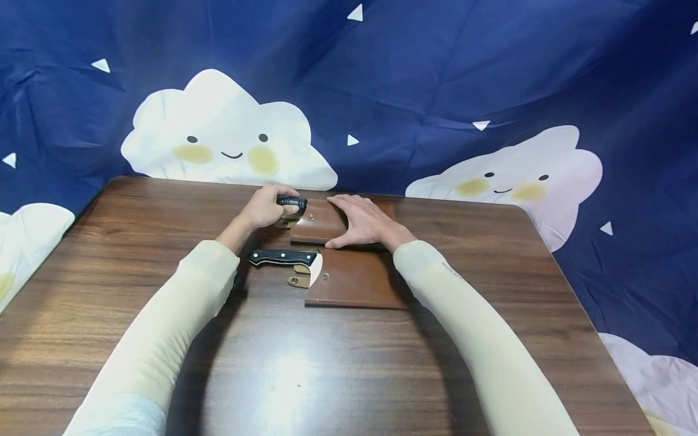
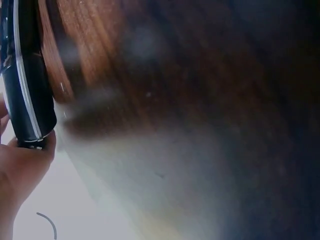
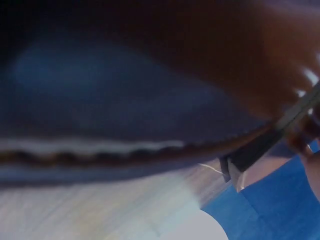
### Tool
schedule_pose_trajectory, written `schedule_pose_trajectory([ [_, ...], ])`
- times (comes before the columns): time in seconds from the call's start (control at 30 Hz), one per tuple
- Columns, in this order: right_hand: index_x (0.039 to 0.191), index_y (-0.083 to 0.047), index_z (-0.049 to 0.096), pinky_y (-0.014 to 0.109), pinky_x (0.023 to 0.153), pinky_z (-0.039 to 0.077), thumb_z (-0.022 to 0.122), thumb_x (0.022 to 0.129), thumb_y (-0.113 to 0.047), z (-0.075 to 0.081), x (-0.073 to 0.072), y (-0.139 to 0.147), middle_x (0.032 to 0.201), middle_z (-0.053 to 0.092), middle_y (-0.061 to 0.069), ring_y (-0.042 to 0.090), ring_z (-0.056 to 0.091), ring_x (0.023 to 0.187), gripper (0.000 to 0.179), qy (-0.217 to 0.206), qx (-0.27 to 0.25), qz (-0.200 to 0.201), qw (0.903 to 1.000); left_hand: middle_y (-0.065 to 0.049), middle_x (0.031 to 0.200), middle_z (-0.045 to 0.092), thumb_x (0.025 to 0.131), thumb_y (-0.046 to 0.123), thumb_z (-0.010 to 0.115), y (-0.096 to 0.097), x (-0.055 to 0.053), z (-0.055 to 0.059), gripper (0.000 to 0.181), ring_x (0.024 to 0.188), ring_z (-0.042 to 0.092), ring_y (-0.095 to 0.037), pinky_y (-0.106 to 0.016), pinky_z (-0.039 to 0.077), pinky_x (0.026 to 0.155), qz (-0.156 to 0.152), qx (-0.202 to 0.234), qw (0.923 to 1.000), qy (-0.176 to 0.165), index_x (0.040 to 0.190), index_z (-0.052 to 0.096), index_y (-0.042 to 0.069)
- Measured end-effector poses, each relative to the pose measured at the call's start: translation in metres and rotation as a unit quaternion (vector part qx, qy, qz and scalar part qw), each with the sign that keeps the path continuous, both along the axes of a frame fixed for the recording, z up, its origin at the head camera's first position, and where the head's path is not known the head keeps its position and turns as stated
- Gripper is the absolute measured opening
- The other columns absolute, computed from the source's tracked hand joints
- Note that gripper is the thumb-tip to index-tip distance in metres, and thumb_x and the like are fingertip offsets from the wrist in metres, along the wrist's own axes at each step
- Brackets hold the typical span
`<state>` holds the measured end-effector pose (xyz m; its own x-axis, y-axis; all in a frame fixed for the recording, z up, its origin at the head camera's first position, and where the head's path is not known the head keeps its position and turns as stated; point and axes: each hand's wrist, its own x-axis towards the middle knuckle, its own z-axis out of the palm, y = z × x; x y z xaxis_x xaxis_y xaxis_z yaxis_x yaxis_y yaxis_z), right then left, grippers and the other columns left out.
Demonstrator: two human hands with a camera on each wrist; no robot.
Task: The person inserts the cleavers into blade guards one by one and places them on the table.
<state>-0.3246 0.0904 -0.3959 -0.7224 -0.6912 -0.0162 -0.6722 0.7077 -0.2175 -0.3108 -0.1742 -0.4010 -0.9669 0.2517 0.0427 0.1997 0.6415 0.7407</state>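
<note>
My left hand (image 1: 264, 207) pinches a black knife handle (image 1: 291, 201) at the left end of the far brown leather sheath (image 1: 316, 225). In the left wrist view the handle (image 2: 31, 100) shows a pale metal strip along its edge. Across the far sheath lies my right hand (image 1: 364, 221), fingers spread, the thumb at the near edge. Any blade of that knife is hidden. Closer to me, a second brown sheath (image 1: 354, 281) lies flat, with a cleaver's black riveted handle (image 1: 283, 257) and a bit of its blade (image 1: 316, 269) sticking out leftward.
Open straps with snaps (image 1: 297, 281) stick out at the near sheath's left end. Everything lies on a dark wooden table (image 1: 349, 375). Behind its far edge hangs a blue cloth (image 1: 382, 72) with white clouds.
</note>
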Motion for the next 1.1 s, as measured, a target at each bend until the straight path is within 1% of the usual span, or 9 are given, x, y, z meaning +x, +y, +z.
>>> schedule_pose_trajectory([
  [0.13,0.158,-0.01,0.035,0.05,0.116,0.026,0.078,0.071,-0.069,-0.001,0.0,0.002,0.157,0.04,0.01,0.028,0.034,0.145,0.114,-0.01,0.002,-0.004,0.9999,-0.025,0.132,0.058,0.097,0.011,0.069,0.002,-0.001,0.001,0.036,0.113,0.053,-0.036,-0.048,0.043,0.094,-0.005,-0.024,0.9997,0.004,0.13,0.065,-0.001],
  [0.23,0.158,-0.011,0.033,0.05,0.117,0.024,0.077,0.072,-0.07,-0.001,-0.001,0.003,0.158,0.038,0.01,0.028,0.032,0.146,0.113,-0.012,0.013,-0.001,0.9998,-0.025,0.132,0.057,0.097,0.013,0.069,0.002,0.0,0.001,0.037,0.114,0.052,-0.037,-0.05,0.043,0.096,-0.008,-0.037,0.9993,0.0,0.131,0.064,-0.001],
  [0.47,0.161,-0.018,0.026,0.054,0.12,0.013,0.071,0.073,-0.077,-0.002,0.0,0.003,0.165,0.027,0.004,0.024,0.021,0.152,0.115,-0.025,0.044,-0.012,0.9986,-0.024,0.131,0.058,0.098,0.015,0.069,0.002,0.001,0.002,0.037,0.114,0.054,-0.037,-0.05,0.043,0.097,-0.014,-0.051,0.9986,-0.006,0.131,0.063,0.0],
  [0.57,0.162,-0.019,0.024,0.054,0.12,0.012,0.069,0.074,-0.079,-0.001,0.001,0.003,0.166,0.024,0.003,0.023,0.017,0.153,0.115,-0.031,0.053,-0.016,0.998,-0.024,0.131,0.058,0.098,0.015,0.069,0.003,0.001,0.003,0.038,0.115,0.054,-0.038,-0.051,0.042,0.098,-0.015,-0.054,0.9984,-0.006,0.132,0.063,0.0],
  [0.73,0.162,-0.019,0.025,0.055,0.121,0.008,0.054,0.083,-0.081,0.004,0.001,0.001,0.167,0.022,0.003,0.023,0.012,0.154,0.105,-0.059,0.049,-0.029,0.9966,-0.024,0.133,0.058,0.099,0.016,0.068,0.003,0.0,0.004,0.038,0.119,0.053,-0.038,-0.052,0.04,0.103,-0.017,-0.065,0.9977,-0.004,0.133,0.062,0.0],
  [0.83,0.162,-0.02,0.025,0.056,0.121,0.006,0.047,0.087,-0.082,0.009,0.002,-0.002,0.168,0.02,0.002,0.021,0.01,0.155,0.099,-0.071,0.044,-0.035,0.9959,-0.024,0.134,0.058,0.099,0.016,0.067,0.001,0.001,0.004,0.038,0.121,0.053,-0.039,-0.053,0.039,0.104,-0.02,-0.077,0.9968,0.0,0.134,0.061,0.0],
  [0.93,0.162,-0.019,0.027,0.055,0.121,0.006,0.047,0.09,-0.079,0.015,0.005,-0.003,0.168,0.021,0.002,0.021,0.01,0.155,0.095,-0.067,0.024,-0.032,0.9969,-0.026,0.134,0.058,0.1,0.016,0.066,-0.001,0.002,0.005,0.04,0.123,0.053,-0.04,-0.053,0.039,0.106,-0.032,-0.099,0.9944,0.017,0.135,0.059,-0.002],
  [1.0,0.161,-0.018,0.03,0.054,0.121,0.008,0.046,0.093,-0.075,0.019,0.008,-0.001,0.166,0.025,0.002,0.022,0.013,0.154,0.09,-0.06,0.005,-0.032,0.9977,-0.026,0.135,0.058,0.1,0.017,0.065,-0.001,0.004,0.009,0.043,0.126,0.052,-0.041,-0.054,0.037,0.108,-0.035,-0.107,0.9932,0.028,0.137,0.057,-0.003],
  [1.1,0.157,-0.015,0.039,0.053,0.121,0.011,0.044,0.098,-0.069,0.028,0.014,0.006,0.162,0.035,0.005,0.023,0.021,0.152,0.079,-0.045,-0.026,-0.033,0.9981,-0.027,0.136,0.058,0.101,0.02,0.064,-0.002,0.01,0.017,0.045,0.128,0.052,-0.042,-0.055,0.036,0.109,-0.027,-0.116,0.9919,0.043,0.139,0.055,-0.003],
])
